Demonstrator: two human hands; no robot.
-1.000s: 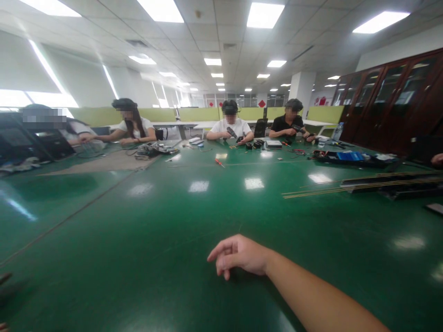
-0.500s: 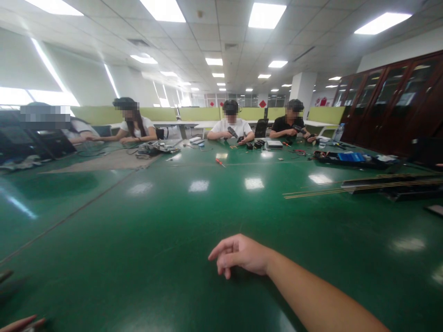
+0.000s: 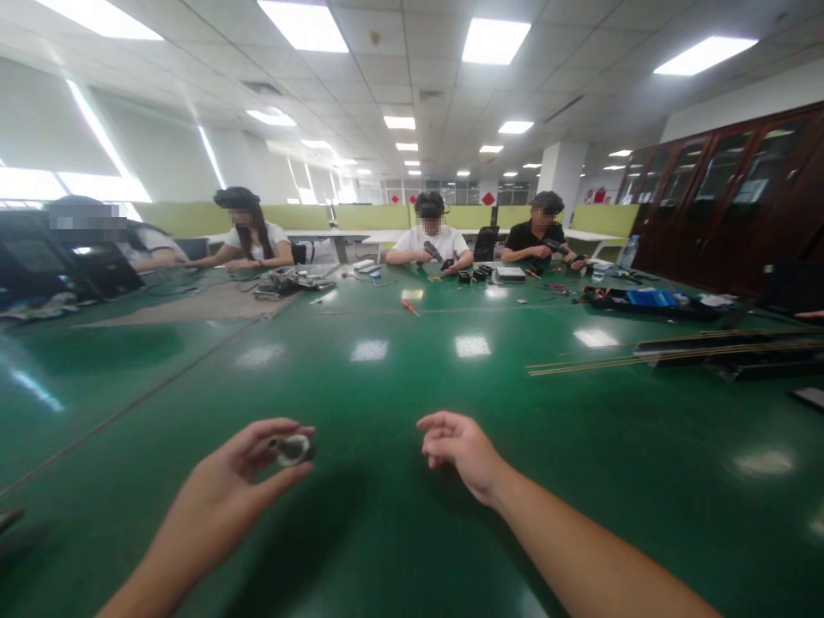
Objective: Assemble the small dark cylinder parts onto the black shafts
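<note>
My left hand (image 3: 241, 472) is raised over the green table (image 3: 386, 515) and pinches a small round metal part (image 3: 291, 448) between thumb and fingers. A short way to its right my right hand (image 3: 460, 446) hovers just above the tabletop. Its fingers are loosely curled and apart, with nothing in them. The metal part is blurred, so I cannot make out its details.
Long thin brass rods and black rails (image 3: 708, 350) lie at the right. A red screwdriver (image 3: 408, 305) lies mid-table. Three people (image 3: 430, 239) work at the far side among tools and small parts. A black monitor (image 3: 57, 262) stands at far left.
My left hand has come up from the bottom left corner into view holding the small metal part. My right hand has lifted slightly and moved a little right.
</note>
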